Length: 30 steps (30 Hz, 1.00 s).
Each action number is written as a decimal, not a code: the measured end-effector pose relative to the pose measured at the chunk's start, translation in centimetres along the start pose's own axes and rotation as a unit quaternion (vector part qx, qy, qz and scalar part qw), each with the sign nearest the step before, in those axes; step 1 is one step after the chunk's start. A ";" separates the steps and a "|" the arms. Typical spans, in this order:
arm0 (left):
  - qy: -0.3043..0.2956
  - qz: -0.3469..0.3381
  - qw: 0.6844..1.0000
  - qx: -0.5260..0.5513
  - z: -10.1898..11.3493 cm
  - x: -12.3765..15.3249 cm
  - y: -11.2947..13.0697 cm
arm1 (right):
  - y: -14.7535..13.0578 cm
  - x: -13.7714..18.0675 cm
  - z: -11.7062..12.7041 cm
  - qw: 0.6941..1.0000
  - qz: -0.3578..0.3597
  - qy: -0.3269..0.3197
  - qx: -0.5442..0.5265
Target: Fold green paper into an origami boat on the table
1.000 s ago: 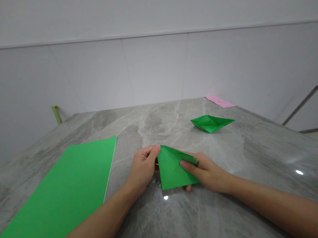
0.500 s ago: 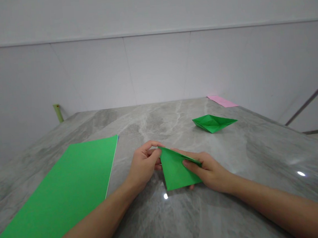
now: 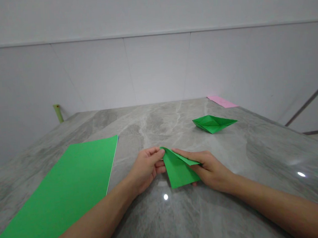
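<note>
A folded piece of green paper point(image 3: 180, 173) is held between both hands, a little above the table. My left hand point(image 3: 149, 167) pinches its upper left corner between thumb and fingers. On the right side, my right hand point(image 3: 207, 168) grips it, with the thumb tucked inside under a raised flap and a fingertip showing below the lower edge. The layers stand apart along the top edge. Behind my right hand, a folded green paper boat point(image 3: 213, 124) rests on the table, touched by neither hand.
Large green paper sheets point(image 3: 65, 188) lie in a stack at the left, beside my left forearm. A pink sheet point(image 3: 222, 101) lies at the far right edge of the grey marbled table point(image 3: 159, 122). A white wall point(image 3: 155, 68) stands behind, with a light green object point(image 3: 58, 113) at the far left.
My right thumb has gone from the front of the folded paper to inside it, lifting the upper flap. The paper's lower left corner has shifted slightly right.
</note>
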<state>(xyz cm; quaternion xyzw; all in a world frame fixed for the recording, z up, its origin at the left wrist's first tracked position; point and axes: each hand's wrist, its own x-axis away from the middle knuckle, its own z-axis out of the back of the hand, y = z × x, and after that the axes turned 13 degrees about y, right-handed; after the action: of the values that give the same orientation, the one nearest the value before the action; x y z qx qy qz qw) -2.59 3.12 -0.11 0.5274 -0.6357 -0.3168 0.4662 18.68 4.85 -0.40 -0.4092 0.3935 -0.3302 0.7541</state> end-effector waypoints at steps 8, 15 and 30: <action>-0.012 0.000 0.999 -0.035 0.3 0.0 -0.3 | -0.2 0.2 -0.3 0.999 -0.010 0.024 0.019; -0.007 -0.009 0.999 -0.034 0.0 -0.2 -0.4 | -0.5 -0.3 -0.2 0.985 0.137 0.004 0.102; -0.018 0.034 0.999 0.009 -0.9 0.6 -0.4 | -0.2 -0.5 -0.5 0.976 0.156 0.005 0.150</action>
<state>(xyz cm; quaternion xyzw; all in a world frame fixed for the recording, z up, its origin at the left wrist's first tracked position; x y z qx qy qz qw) -1.65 2.55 -0.02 0.5037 -0.6644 -0.3042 0.4607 17.98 4.95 -0.23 -0.2237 0.4023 -0.2658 0.8470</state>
